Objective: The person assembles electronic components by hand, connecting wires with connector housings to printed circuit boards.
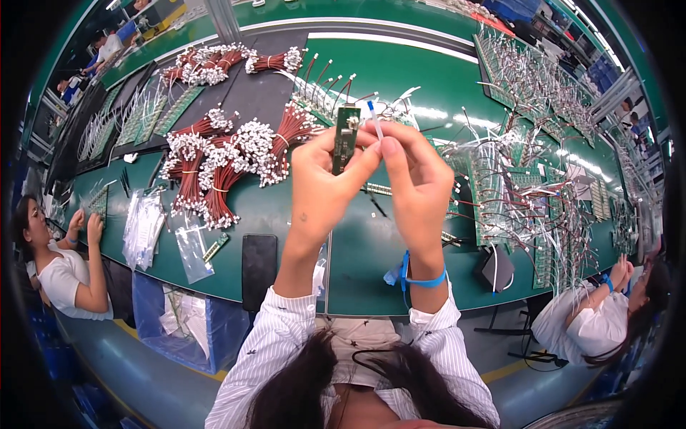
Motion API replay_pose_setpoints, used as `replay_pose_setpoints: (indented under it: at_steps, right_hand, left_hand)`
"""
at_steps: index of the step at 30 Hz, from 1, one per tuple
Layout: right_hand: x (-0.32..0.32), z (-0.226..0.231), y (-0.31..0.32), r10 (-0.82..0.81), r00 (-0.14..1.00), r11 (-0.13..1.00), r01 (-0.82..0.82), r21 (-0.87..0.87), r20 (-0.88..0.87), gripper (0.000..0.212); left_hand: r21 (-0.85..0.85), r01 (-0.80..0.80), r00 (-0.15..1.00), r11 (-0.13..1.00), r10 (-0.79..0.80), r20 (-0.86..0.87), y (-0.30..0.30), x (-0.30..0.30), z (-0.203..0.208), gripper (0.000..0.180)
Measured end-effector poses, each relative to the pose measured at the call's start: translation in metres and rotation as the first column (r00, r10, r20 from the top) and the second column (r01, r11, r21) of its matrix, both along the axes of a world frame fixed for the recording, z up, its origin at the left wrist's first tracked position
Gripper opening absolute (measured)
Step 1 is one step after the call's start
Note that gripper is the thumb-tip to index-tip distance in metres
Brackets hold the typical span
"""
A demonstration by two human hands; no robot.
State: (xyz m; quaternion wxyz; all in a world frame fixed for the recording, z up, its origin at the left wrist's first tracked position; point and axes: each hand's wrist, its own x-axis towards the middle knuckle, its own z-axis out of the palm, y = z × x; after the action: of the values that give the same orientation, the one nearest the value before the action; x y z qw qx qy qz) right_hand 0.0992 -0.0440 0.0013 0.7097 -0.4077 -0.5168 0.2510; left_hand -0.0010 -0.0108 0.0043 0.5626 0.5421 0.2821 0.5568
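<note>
My left hand (321,179) is closed on a narrow green circuit board (345,143), held upright above the bench. A small white connector sits near the board's upper end. Between thumb and fingers, my right hand (420,182) pinches a short white flat cable (376,120) with a blue tip. The cable stands beside the board; whether it touches the connector I cannot tell. My hands are close together, and a blue wrist strap (427,281) circles my right wrist. Bundles of dark red wires (218,161) with white plugs lie left of my hands.
Wired circuit boards (500,193) crowd the right side of the green bench (364,268). A black phone (259,268) and clear plastic bags (145,229) lie near the front edge, left. A blue-lined bin (161,322) stands below. Co-workers (75,279) sit on either side.
</note>
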Motion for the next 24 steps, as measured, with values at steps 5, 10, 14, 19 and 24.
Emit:
replay_pose_setpoints:
  at_steps: [5,10,14,19,24]
  right_hand:
    - [0.01,0.003,-0.001,0.053,0.992,0.997,-0.06,-0.054,-0.116,0.01]
    - [0.01,0.007,-0.007,-0.033,0.993,0.992,0.046,0.114,-0.114,0.01]
    - [0.018,0.016,-0.023,0.055,0.986,0.998,-0.056,-0.004,-0.156,0.01]
    - [0.021,0.023,-0.028,0.146,0.987,0.966,-0.127,-0.225,0.069,0.012]
    - [0.012,0.02,-0.024,0.2,0.975,0.955,-0.171,-0.243,0.099,0.014]
  left_hand:
    - [0.021,0.089,0.996,0.996,-0.088,-0.032,-0.001,0.007,-0.002,0.01]
    - [-0.042,0.263,0.907,0.964,-0.233,0.35,-0.005,0.008,0.0,0.024]
    - [-0.095,0.31,0.78,0.946,-0.196,0.595,-0.006,0.015,-0.002,0.036]
    - [-0.152,0.275,0.725,0.949,-0.101,0.681,0.001,0.018,-0.007,0.034]
    - [-0.131,0.104,0.874,0.986,-0.028,0.485,-0.002,0.017,-0.006,0.038]
